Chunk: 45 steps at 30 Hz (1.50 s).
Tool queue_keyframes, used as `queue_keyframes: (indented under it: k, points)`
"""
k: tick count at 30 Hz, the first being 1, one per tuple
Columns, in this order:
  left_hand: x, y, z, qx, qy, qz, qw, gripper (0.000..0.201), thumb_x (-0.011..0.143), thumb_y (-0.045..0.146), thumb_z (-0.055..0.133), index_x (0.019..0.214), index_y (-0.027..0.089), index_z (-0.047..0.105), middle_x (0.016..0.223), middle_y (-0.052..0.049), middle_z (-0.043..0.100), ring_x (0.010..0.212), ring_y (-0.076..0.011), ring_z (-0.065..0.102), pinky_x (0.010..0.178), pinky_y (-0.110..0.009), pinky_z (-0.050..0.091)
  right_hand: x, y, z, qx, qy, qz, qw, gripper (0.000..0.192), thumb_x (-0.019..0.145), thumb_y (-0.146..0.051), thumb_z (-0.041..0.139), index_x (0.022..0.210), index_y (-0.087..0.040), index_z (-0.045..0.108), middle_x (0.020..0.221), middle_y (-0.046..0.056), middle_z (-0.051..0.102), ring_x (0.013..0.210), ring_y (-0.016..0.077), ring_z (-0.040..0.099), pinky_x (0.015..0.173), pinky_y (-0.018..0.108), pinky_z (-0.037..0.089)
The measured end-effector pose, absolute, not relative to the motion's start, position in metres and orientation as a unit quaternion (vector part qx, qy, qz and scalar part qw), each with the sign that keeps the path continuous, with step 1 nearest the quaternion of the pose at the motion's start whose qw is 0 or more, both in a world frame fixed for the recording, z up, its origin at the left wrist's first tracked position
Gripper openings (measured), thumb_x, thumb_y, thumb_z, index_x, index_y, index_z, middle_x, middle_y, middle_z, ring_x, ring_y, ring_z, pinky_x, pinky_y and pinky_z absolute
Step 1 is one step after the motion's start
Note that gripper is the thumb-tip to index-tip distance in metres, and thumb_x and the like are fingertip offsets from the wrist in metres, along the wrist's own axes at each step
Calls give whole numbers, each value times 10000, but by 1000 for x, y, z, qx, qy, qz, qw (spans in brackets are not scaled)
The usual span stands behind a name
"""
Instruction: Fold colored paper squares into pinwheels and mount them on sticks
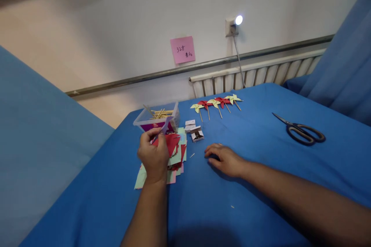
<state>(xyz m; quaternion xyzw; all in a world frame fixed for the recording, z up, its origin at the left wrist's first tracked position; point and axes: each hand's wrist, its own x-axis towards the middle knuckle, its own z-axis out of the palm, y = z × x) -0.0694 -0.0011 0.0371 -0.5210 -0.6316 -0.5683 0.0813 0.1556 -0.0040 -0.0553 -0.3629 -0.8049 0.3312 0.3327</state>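
My left hand (153,154) is closed in a pinch on a piece of purple paper (165,126), held above a stack of cut paper. That stack (140,177) has pale green, red and pink sheets, some with cut edges, and my hand hides part of it. My right hand (224,159) rests on the blue cloth with its fingers loosely bent and apart, nothing visible in them. Beyond it, two small white boxes (197,134) stand close together; the nearer one is open with small dark things inside. Several red and pale yellow paper pinwheels (214,103) on sticks lie in a row farther back.
A clear plastic tub (139,121) with wooden sticks (162,113) stands behind the paper stack. Dark-handled scissors (304,133) lie at the right. A pink note (182,49) is on the wall, above a radiator (261,75). A cord hangs from the socket (231,27).
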Motion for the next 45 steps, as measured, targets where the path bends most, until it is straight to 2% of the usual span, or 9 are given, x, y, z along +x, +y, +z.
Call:
queue_keyframes:
  k: [7, 11, 15, 20, 23, 26, 28, 34, 45]
  points:
    - [-31, -10, 16, -652, -498, -569, -46, 39, 824, 213, 633, 860, 202, 643, 897, -24, 716, 874, -168, 671, 840, -316, 511, 154, -2, -41, -299, -491, 694, 434, 577, 855, -678, 477, 962, -169, 727, 1004, 123, 720, 904, 227, 653, 784, 360, 477]
    - [-21, -14, 15, -783, -384, -485, -66, 99, 822, 119, 611, 827, 217, 623, 959, -35, 724, 1042, -199, 628, 937, -388, 482, 158, -3, -32, -204, -317, 821, 429, 605, 842, -712, 469, 978, -178, 717, 986, 104, 716, 859, 206, 656, 703, 314, 489]
    - [-18, -17, 19, -853, -334, -399, -50, 175, 791, 56, 602, 803, 228, 633, 1132, -48, 702, 1255, -243, 493, 1027, -458, 413, 162, 2, -29, -207, -257, 804, 494, 280, 788, -427, 721, 939, -191, 714, 874, 43, 719, 744, 167, 636, 666, 279, 499]
    - [-14, -14, 12, -795, -400, -441, -113, 216, 784, 100, 625, 935, 246, 674, 1250, -50, 649, 1292, -252, 465, 1090, -473, 341, 166, 8, -28, -225, -290, 767, 527, 306, 702, -249, 805, 978, -160, 708, 886, 38, 721, 718, 150, 634, 711, 283, 511]
    - [-4, -12, 5, -602, -469, -577, -291, 434, 765, 226, 699, 1187, 232, 599, 1324, -98, 592, 1230, -254, 533, 1044, -435, 401, 166, 10, -31, -255, -287, 729, 566, 313, 695, -295, 816, 957, -165, 705, 898, 40, 719, 723, 148, 628, 708, 290, 507]
    - [7, -12, 0, -415, -424, -574, -565, 406, 831, 461, 613, 1121, 178, 633, 1183, -138, 669, 1096, -268, 626, 911, -411, 495, 163, 10, -33, -293, -278, 697, 593, 345, 657, -324, 840, 933, -176, 695, 860, 27, 710, 717, 148, 618, 695, 291, 496]
    - [12, -14, -2, -357, -389, -542, -654, 492, 824, 570, 579, 1081, 158, 663, 1090, -147, 706, 1014, -272, 659, 851, -403, 517, 161, 9, -33, -318, -277, 681, 599, 359, 628, -341, 855, 898, -178, 684, 799, 11, 695, 681, 141, 602, 665, 284, 480]
    - [11, -11, -13, -378, -465, -539, -592, 425, 594, 334, 854, 939, 131, 710, 862, -84, 752, 754, -206, 689, 748, -317, 517, 155, 6, -39, -350, -318, 663, 581, 352, 605, -373, 860, 749, -175, 609, 649, -30, 625, 571, 113, 527, 600, 267, 421]
    - [6, -6, -14, -375, -462, -552, -584, 411, 619, 367, 830, 927, 125, 709, 802, -70, 744, 652, -177, 663, 648, -286, 514, 155, 2, -36, -371, -403, 611, 572, 351, 627, -463, 818, 744, -191, 628, 682, -6, 645, 616, 142, 539, 622, 284, 413]
